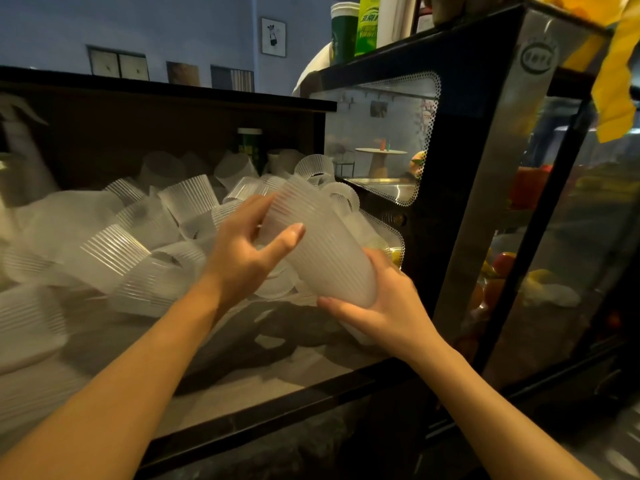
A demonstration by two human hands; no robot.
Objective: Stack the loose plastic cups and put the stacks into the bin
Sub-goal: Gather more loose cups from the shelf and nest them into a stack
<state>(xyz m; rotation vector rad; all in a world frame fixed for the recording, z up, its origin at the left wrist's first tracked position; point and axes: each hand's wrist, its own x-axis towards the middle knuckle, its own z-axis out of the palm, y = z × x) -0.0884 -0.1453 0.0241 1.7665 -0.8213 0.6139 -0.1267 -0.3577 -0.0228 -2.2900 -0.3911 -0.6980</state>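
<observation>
Head view: both hands up over the surface (pixel 242 386)
Left hand (pixel 242 258): fingers curled round upper end of cup stack (pixel 318 244)
Right hand (pixel 384 303): grips stack's lower end
Stack: tilted, held between hands above surface
Loose cups (pixel 114 251): heaped behind, left of the hands
Glass cabinet (pixel 485 174): right

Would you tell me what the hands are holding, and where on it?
Both hold one stack of cups: the right hand grips its lower end, the left hand its upper part.
</observation>
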